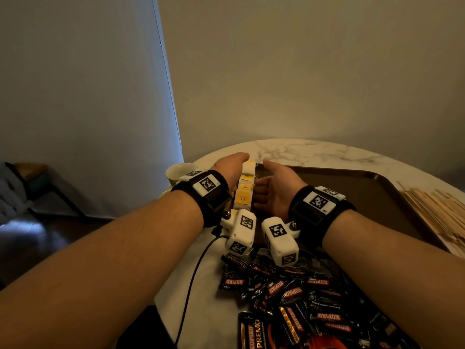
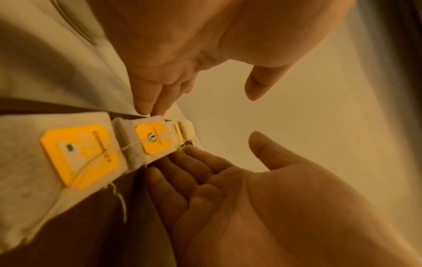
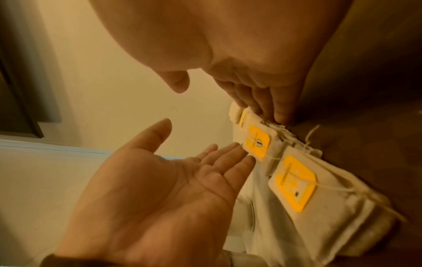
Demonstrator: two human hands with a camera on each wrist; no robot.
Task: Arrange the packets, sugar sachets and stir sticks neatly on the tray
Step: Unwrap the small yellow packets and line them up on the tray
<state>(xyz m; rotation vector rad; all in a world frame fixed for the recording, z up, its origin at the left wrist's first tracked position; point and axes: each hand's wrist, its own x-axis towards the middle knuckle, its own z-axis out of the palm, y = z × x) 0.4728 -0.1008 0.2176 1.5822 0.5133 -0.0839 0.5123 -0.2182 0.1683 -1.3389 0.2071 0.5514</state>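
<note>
Partly done. Tea bags (image 1: 244, 190) form a row along the tray (image 1: 352, 195) left edge, frame centre. The left hand (image 1: 230, 167) and right hand (image 1: 276, 190), both flat-fingered, flank the row. Kopiko packets (image 1: 297, 295) at lower right and stir sticks (image 1: 437, 212) at right remain on the desk (image 1: 302, 152).

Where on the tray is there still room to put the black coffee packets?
Most of the tray is bare: the dark floor right of the right hand, as far as the rim beside the stir sticks. The left edge is crowded, with the tea bags lined up between both hands. The coffee packets cover the table nearest you.
</note>
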